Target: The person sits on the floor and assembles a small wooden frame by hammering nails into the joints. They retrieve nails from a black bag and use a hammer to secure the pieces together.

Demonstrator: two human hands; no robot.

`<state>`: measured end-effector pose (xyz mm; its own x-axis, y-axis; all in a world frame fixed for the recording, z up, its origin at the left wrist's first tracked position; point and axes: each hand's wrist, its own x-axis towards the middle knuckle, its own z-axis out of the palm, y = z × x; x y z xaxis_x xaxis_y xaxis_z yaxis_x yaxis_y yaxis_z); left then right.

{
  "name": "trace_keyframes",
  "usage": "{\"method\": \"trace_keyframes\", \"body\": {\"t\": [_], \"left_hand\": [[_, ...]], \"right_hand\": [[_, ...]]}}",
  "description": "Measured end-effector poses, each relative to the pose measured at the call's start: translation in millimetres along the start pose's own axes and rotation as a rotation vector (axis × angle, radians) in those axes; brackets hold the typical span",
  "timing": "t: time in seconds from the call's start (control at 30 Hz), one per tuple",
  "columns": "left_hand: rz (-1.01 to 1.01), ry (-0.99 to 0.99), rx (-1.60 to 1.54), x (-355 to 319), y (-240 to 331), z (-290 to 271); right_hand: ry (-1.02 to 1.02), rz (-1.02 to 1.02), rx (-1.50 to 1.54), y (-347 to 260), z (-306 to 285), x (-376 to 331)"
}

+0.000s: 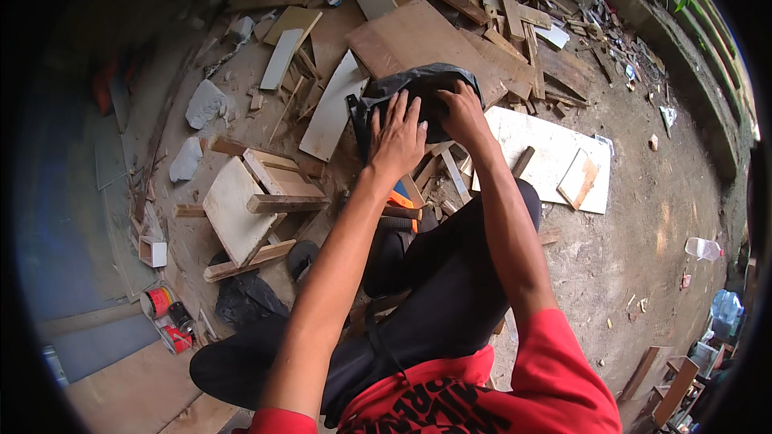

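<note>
A black plastic bag (418,84) lies crumpled on a brown board (402,36) amid scrap wood on the dirt floor (643,225). The left hand (396,138) presses flat on the bag's near edge, fingers spread, gripping nothing. The right hand (462,111) curls its fingers into the bag's folds, grasping the plastic. Just beside the bag lie white panels (330,112) and wood offcuts. Farther left sits a pale stool frame (249,209), and red cans (165,313) stand near the lower left. A clear bottle (702,248) lies well apart at right.
</note>
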<state>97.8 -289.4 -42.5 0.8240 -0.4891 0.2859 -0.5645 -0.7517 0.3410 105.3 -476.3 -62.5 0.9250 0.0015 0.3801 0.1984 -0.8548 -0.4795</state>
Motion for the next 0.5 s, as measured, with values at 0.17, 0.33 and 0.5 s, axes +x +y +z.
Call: {"method": "trace_keyframes", "body": {"t": [0.17, 0.33, 0.5], "left_hand": [[-0.078, -0.146, -0.026, 0, -4, 13], [-0.067, -0.126, -0.049, 2, -9, 12], [-0.153, -0.263, -0.142, 10, -4, 0]], "right_hand": [[0.015, 0.059, 0.058, 8, 0, 4], [0.134, 0.067, 0.159, 15, 0, 4], [0.258, 0.126, 0.213, 10, 7, 10]]}}
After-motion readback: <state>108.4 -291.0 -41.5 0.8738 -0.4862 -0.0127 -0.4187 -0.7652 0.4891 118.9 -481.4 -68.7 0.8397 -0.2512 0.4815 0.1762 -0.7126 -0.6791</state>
